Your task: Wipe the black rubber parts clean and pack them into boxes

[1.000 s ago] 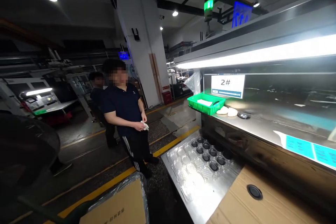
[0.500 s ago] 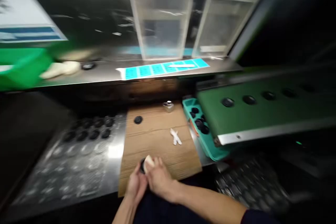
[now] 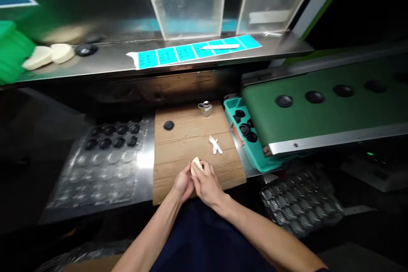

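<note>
My hands meet low on a cardboard pad (image 3: 191,144), close together. My right hand (image 3: 207,185) is shut on a cream sponge (image 3: 196,165). My left hand (image 3: 183,182) is curled against the sponge, and the black round disc it held a moment ago is hidden behind my fingers. Farther up the pad lie another black rubber disc (image 3: 168,125), a crumpled white cloth (image 3: 216,145) and a small metal bottle (image 3: 205,109).
A teal tray (image 3: 231,108) of black discs sits right of the pad, beside a green conveyor belt (image 3: 318,110) carrying more discs. A clear blister tray (image 3: 108,165) holds discs on the left. Above, a steel shelf (image 3: 108,57) bears cyan label sheets (image 3: 191,53) and cream sponges (image 3: 62,53).
My view has swung from a standing co-worker and the aisle to the bench. My hands have moved up the pad, and the black disc beside the sponge is now out of sight.
</note>
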{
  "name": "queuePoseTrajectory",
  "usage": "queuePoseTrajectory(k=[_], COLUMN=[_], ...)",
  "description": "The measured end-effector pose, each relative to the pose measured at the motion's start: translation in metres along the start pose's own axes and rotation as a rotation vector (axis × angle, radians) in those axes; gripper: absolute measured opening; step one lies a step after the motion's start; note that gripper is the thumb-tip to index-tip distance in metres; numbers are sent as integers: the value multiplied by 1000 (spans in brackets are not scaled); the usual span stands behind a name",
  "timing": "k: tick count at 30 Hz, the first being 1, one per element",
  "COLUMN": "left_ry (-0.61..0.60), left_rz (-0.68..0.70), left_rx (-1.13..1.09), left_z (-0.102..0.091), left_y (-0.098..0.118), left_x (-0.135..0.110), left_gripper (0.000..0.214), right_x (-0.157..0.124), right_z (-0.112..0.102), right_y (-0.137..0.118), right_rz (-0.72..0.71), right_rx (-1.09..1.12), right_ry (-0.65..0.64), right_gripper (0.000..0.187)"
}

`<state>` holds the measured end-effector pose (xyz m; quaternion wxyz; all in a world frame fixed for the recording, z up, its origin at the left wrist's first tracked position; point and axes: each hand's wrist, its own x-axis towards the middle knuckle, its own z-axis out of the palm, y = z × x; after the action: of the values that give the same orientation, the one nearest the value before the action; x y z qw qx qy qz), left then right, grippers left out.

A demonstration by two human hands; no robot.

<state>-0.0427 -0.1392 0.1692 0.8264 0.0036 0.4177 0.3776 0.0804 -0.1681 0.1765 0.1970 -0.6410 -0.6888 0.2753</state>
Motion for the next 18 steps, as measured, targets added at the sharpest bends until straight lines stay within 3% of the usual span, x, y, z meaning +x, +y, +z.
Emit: queuePoseTrajectory(k=[2,4,7,10,14,18], left_ry=[11,6,-95,-170,-200,-203], left_rz=[-5,1,17,34,96,157], left_rx=[-29,-87,-215,-307,-365,-382], left_z=[-6,-14,-23,-28,-31,-34], left_y=[5,11,21,28,31,39], left_x=[-4,-14,-33,-49,-63,-75], left_gripper=[34,37,42,44,45,45], right_x=[11,26,44,50,43,36], right_z=[-3,-12,-34,-45,-28,-4], right_y=[17,39,71,87,91,90], right_rz=[-39,60,73,86,179,177], right_rx=[-1,-7,35,94,122,192], right_ry=[1,62,190,222,141,31], right_gripper=[46,44,49,53,58,60])
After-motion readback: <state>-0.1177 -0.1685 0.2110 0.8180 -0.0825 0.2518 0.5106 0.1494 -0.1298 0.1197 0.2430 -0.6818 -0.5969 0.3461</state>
